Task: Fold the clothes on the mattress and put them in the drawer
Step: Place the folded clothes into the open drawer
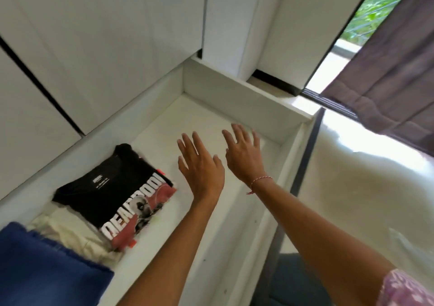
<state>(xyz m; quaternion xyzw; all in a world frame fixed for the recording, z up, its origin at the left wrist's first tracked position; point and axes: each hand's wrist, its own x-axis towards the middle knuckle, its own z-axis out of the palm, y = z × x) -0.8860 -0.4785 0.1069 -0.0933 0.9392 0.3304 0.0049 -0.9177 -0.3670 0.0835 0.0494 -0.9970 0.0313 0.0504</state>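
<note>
A white drawer (237, 99) stands pulled out below me. Inside it at the left lies a folded black T-shirt (112, 188) with a red and white print, resting partly on a folded cream garment (72, 235). A folded blue garment (42, 270) lies at the bottom left corner. My left hand (199, 167) and my right hand (244, 153) hover side by side above the bare right part of the drawer floor, fingers spread and straight, holding nothing. A red thread bracelet sits on my right wrist.
White wardrobe doors (94, 35) rise behind the drawer. A dark curtain (387, 70) hangs at the upper right beside a bright window. Pale glossy floor (352, 188) lies to the right of the drawer's front panel.
</note>
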